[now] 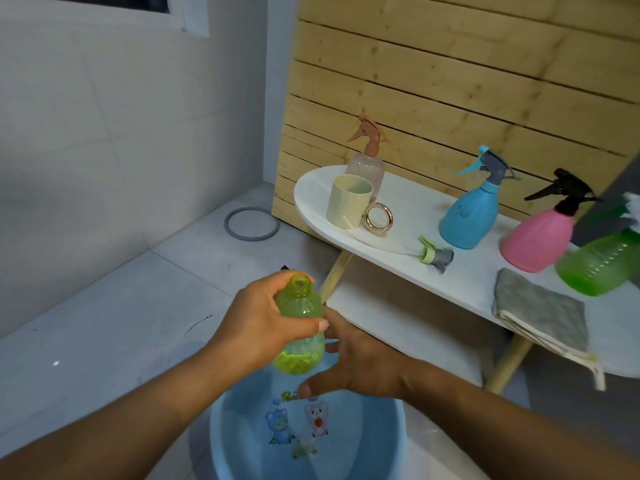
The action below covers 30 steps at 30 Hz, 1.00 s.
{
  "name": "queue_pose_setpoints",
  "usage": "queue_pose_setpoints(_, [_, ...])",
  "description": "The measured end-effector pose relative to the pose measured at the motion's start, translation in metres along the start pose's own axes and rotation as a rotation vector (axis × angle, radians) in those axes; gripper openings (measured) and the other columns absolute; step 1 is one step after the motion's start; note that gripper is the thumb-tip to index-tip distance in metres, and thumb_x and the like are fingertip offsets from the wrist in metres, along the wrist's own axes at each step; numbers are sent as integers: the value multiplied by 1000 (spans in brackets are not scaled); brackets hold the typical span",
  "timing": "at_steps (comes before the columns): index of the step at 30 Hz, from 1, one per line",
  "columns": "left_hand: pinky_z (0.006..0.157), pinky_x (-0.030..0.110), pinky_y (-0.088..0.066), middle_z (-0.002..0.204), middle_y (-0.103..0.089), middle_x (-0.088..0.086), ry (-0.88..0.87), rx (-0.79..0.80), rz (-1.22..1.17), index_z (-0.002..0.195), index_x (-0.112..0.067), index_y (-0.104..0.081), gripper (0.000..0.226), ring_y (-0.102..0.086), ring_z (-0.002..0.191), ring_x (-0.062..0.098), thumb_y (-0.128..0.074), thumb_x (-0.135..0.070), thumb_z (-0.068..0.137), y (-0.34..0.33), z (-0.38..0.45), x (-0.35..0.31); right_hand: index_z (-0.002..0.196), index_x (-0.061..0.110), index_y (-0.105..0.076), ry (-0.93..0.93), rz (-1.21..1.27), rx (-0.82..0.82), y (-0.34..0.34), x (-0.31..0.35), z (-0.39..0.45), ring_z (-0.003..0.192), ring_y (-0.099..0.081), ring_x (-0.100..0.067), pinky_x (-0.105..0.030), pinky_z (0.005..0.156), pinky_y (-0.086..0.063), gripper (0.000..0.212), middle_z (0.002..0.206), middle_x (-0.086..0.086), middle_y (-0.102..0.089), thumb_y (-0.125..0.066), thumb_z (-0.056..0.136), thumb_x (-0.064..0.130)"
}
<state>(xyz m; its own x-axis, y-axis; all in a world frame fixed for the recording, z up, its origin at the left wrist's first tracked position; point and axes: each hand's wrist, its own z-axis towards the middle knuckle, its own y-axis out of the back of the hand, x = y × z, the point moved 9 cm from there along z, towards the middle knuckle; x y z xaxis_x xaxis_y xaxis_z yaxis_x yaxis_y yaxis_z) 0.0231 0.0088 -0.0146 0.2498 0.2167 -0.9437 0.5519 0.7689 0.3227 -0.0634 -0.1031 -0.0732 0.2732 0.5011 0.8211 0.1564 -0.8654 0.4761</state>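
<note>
The green bottle (300, 304) stands upright in my left grip (263, 323), fingers and thumb wrapped round its shoulder. Its neck is open, and yellow-green bits lie in its bottom. My right grip (360, 368) is wide, fingers loose just beside the bottle's lower half; I cannot tell whether they touch it. Both hang over the blue basin (221, 431) on the floor. On the table (398, 223), near its front edge, lies a spray head (437, 255).
</note>
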Motion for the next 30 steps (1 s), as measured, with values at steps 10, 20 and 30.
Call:
queue_pose_setpoints(10, [81,17,-56,102,-75,-17,-34,11,-19,121,-40,-65,70,-71,94,-2,-99,-29,61,2,3,-24,128,48,-49,93,138,-299,15,17,-2,104,-69,-8,-44,94,-57,78,114,13,-71,-93,65,37])
queue_pose_setpoints(20, [87,37,-62,111,-77,-4,96,216,-167,127,-27,-62,75,-74,102,12,-97,-27,61,-18,1,-11,130,46,-47,156,163,-353,39,32,-5,104,-72,-14,-45,96,-56,88,115,7,-73,-96,57,42])
queue_pose_setpoints(30, [86,35,-62,107,-77,-6,79,127,-122,118,-32,-66,67,-75,97,12,-100,-27,61,-22,14,-11,137,21,-59,-114,-98,-354,146,31,-28,94,-67,-11,-29,90,-57,59,109,5,-67,-80,82,18])
